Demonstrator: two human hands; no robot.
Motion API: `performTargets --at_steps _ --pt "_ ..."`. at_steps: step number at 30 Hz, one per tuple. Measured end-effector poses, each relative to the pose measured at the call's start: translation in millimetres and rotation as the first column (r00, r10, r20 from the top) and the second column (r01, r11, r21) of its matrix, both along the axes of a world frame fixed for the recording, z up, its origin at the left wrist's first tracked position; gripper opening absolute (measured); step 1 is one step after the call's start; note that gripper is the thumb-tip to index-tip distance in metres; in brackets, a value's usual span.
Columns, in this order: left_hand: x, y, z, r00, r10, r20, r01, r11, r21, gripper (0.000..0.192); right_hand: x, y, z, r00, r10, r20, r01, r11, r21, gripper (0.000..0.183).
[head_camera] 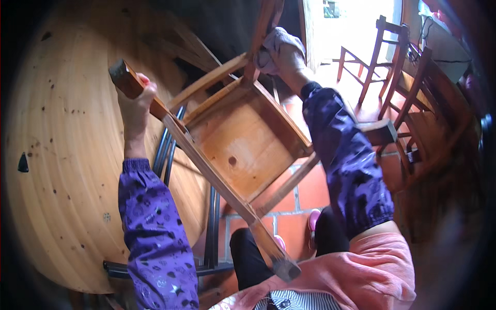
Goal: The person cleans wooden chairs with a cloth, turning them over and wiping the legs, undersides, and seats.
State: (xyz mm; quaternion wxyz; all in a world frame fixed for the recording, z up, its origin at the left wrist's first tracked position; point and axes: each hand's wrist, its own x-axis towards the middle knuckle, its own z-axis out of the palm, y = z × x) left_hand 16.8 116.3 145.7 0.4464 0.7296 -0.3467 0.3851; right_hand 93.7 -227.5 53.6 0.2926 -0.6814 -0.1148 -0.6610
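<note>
A wooden chair (236,155) is tipped over in front of me, the underside of its seat facing up and its legs pointing towards me. Near the end of one leg, at the upper left, my left hand (137,93) is closed round the wood. My right hand (288,58) holds a crumpled grey cloth (277,44) against an upright part of the chair at the top. Two other leg ends, dark and worn, show at the bottom centre and to the right of my right sleeve. The chair's backrest is partly out of view.
A round wooden table top (69,155) fills the left side, with dark metal tubes (211,228) beside and under it. More wooden chairs (387,66) stand at the right near a bright doorway (350,31). Red floor tiles (314,190) lie below the chair.
</note>
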Motion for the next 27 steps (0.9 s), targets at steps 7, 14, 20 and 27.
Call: performTargets --at_steps 7,14,20,27 --pt "32.9 -6.7 6.5 0.997 -0.022 0.074 0.031 0.993 -0.114 0.028 -57.0 -29.7 -82.1 0.589 0.417 -0.692 -0.149 0.898 0.414 0.016" --pt "21.1 1.6 6.7 0.997 0.019 0.080 -0.012 0.996 -0.089 0.033 -107.8 -23.9 -77.7 0.586 -0.522 -0.620 0.190 0.832 -0.521 0.017" --pt "7.7 -13.9 -0.2 0.999 0.001 0.042 0.002 0.997 -0.077 0.033 -7.2 9.9 -34.6 0.795 -0.184 -0.579 0.129 0.982 -0.135 0.025" --pt "25.6 -14.3 2.1 0.997 -0.021 0.079 0.028 0.996 -0.083 0.029 -15.7 -16.1 -58.8 0.820 -0.097 -0.564 0.029 0.991 -0.127 0.035"
